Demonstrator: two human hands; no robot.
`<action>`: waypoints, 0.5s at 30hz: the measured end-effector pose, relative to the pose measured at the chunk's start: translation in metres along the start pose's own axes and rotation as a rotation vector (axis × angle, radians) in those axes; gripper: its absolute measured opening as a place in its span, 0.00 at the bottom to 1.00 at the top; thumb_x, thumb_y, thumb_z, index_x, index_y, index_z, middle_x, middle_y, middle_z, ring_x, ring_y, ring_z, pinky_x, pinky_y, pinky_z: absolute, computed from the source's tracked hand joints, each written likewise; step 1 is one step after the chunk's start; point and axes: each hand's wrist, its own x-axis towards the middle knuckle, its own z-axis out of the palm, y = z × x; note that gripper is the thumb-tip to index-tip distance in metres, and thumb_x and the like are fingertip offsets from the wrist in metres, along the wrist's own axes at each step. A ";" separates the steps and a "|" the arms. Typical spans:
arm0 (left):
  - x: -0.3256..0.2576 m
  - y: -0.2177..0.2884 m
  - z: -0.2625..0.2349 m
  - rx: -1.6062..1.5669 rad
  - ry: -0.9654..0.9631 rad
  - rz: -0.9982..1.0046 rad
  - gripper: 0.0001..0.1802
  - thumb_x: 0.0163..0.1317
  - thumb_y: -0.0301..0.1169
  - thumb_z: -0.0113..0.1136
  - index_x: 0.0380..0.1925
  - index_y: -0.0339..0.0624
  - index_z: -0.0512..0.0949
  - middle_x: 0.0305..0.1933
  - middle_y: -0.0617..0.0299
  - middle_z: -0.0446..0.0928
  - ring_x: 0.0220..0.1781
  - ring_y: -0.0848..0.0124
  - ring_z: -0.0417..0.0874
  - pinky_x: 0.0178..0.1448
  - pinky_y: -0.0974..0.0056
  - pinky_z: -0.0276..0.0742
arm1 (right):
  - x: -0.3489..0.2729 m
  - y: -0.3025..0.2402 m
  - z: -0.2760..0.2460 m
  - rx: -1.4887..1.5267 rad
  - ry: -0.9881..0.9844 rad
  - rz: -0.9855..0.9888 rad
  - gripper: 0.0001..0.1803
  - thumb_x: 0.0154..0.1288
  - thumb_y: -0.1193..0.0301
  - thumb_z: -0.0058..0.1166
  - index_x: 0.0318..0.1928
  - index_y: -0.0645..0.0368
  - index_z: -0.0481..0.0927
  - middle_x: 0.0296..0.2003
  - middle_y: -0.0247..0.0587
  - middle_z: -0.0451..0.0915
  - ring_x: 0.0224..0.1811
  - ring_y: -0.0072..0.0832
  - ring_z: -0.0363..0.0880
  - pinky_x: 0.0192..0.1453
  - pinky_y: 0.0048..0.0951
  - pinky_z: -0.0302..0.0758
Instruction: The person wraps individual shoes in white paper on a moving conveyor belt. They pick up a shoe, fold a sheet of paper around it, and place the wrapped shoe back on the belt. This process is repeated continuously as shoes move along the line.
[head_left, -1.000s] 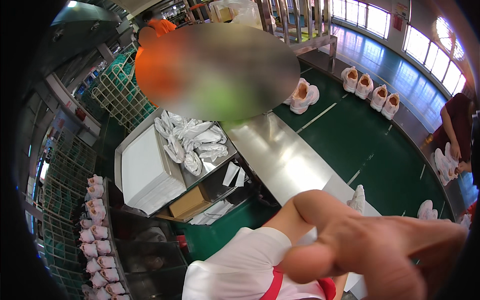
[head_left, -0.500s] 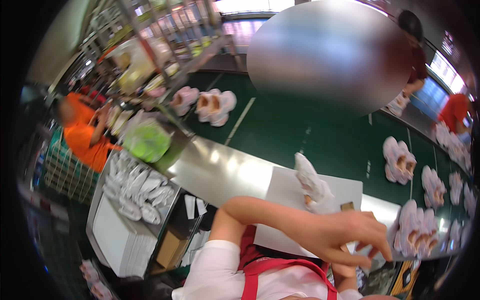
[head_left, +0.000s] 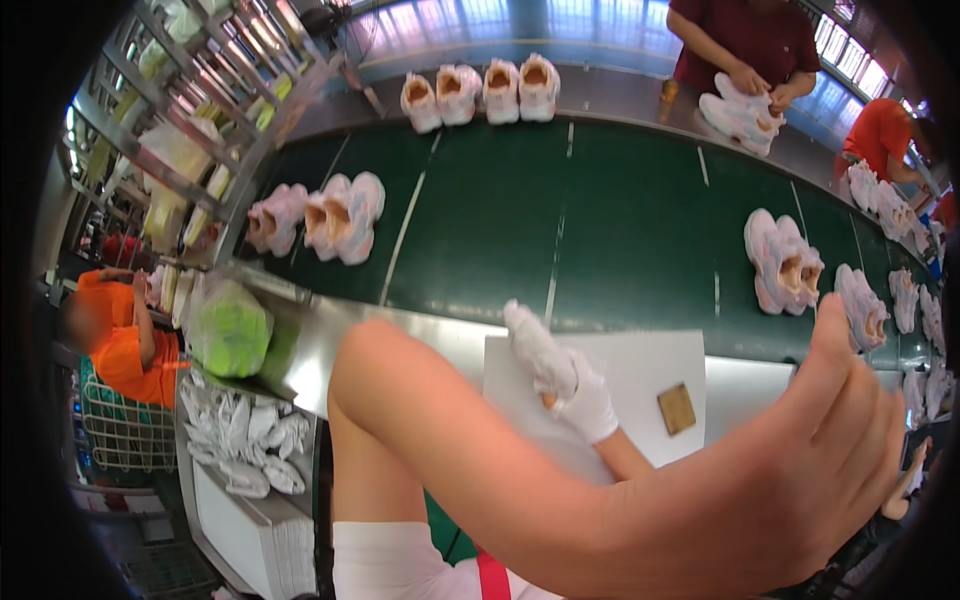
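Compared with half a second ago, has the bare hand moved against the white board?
Yes. The bare hand has shifted right, off the white board, past its right edge.

Long green conveyor belt (head_left: 620, 230) runs across the middle, with white lines marking off sections. Pale pink-and-white shoes sit on it in bunches — a cluster at the left (head_left: 320, 215), a pair at the right (head_left: 782, 262), more trailing off down the right edge (head_left: 905, 300). Four shoes stand in a row (head_left: 480, 92) on the far metal ledge. Nearer, there's a shiny steel counter (head_left: 320, 345) with a white board (head_left: 640, 375) lying on it — a small brown square pad (head_left: 677, 408) rests on that board.
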 end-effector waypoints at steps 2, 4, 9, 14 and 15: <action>-0.007 -0.018 -0.007 -0.251 -0.129 0.019 0.23 0.53 0.36 0.54 0.43 0.25 0.75 0.35 0.48 0.76 0.42 0.54 0.77 0.58 0.40 0.69 | 0.017 0.023 -0.008 -0.048 0.015 -0.029 0.25 0.48 0.66 0.62 0.49 0.55 0.74 0.37 0.40 0.79 0.36 0.31 0.80 0.35 0.28 0.76; -0.026 -0.033 0.036 -0.118 -0.246 0.244 0.17 0.52 0.29 0.52 0.44 0.39 0.74 0.32 0.64 0.73 0.40 0.69 0.78 0.55 0.52 0.75 | 0.042 0.067 -0.029 -0.122 0.092 -0.023 0.25 0.48 0.66 0.62 0.49 0.54 0.74 0.37 0.40 0.79 0.35 0.31 0.80 0.34 0.29 0.76; -0.029 -0.246 0.150 0.166 -0.092 -0.204 0.21 0.46 0.40 0.62 0.37 0.38 0.76 0.32 0.50 0.76 0.39 0.52 0.75 0.47 0.50 0.67 | 0.041 0.124 -0.045 -0.221 0.093 -0.019 0.25 0.42 0.67 0.65 0.46 0.53 0.76 0.31 0.41 0.80 0.30 0.41 0.79 0.30 0.35 0.77; -0.138 -0.470 0.237 0.735 -0.243 -0.615 0.35 0.47 0.53 0.64 0.56 0.57 0.69 0.63 0.40 0.59 0.71 0.43 0.47 0.60 0.32 0.54 | 0.043 0.130 -0.047 -0.174 0.038 0.019 0.26 0.42 0.65 0.65 0.47 0.48 0.76 0.31 0.40 0.79 0.28 0.39 0.79 0.29 0.34 0.76; -0.135 -0.476 0.247 0.721 -0.313 -0.656 0.35 0.48 0.54 0.64 0.57 0.59 0.68 0.63 0.40 0.58 0.71 0.44 0.44 0.60 0.31 0.52 | 0.043 0.131 -0.048 -0.191 0.040 0.046 0.26 0.41 0.65 0.65 0.47 0.48 0.76 0.30 0.39 0.79 0.28 0.39 0.79 0.29 0.34 0.76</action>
